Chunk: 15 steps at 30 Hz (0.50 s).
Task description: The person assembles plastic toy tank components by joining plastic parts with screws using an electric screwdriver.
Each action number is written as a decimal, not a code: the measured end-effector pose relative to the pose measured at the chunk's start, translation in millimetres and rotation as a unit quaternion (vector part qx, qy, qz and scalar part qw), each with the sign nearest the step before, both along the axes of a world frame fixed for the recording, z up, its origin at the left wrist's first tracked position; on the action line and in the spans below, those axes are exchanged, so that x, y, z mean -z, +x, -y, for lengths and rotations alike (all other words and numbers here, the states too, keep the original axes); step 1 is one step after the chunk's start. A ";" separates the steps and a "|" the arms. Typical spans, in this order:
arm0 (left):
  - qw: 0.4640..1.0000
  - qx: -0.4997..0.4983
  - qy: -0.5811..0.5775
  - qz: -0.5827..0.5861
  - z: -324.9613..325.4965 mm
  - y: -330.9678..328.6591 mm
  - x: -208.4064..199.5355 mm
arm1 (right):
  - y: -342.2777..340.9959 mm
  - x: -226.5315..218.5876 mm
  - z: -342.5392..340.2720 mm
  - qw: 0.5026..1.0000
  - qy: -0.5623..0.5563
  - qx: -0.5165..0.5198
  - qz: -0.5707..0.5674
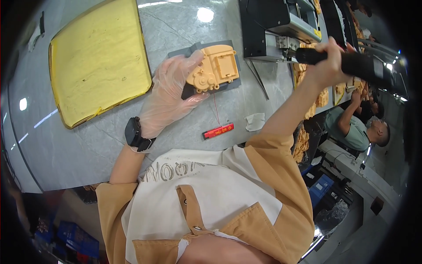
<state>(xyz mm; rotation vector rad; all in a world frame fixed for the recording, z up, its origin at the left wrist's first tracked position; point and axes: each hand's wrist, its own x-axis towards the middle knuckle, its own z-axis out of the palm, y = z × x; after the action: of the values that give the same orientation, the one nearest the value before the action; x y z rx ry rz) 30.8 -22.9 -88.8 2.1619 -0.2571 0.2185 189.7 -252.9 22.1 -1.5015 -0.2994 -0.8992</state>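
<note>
My left hand (169,88), in a clear plastic glove, grips the left side of an orange plastic housing (224,64). The housing has a square recess and round bosses, and it lies on a dark grey block (235,86) on the table. Out to the right, my bare right hand (327,66) is wrapped around a black electric screwdriver (365,66), held sideways. Its tip points left at the metal outlet (288,42) of a black box-shaped machine (263,37), probably a screw feeder. Whether a screw sits on the tip is too small to tell.
A yellow-covered flat tray (101,61) lies at the left. A small red stick-like item (218,131) and a white scrap (255,122) lie near me. Thin dark tweezers (259,79) rest by the machine. Orange parts (323,97) and another person (351,127) are at the right.
</note>
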 end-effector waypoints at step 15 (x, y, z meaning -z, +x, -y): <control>0.999 0.003 -0.018 0.033 0.6 -2.8 -0.5 | -92.8 -16.4 -77.4 0.953 0.099 -0.281 -0.053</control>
<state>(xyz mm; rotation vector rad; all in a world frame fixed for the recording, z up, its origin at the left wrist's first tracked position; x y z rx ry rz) 28.0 -23.5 -88.2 2.1206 -0.2946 0.2901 96.9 -175.5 38.5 -1.1807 -0.5101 -0.3784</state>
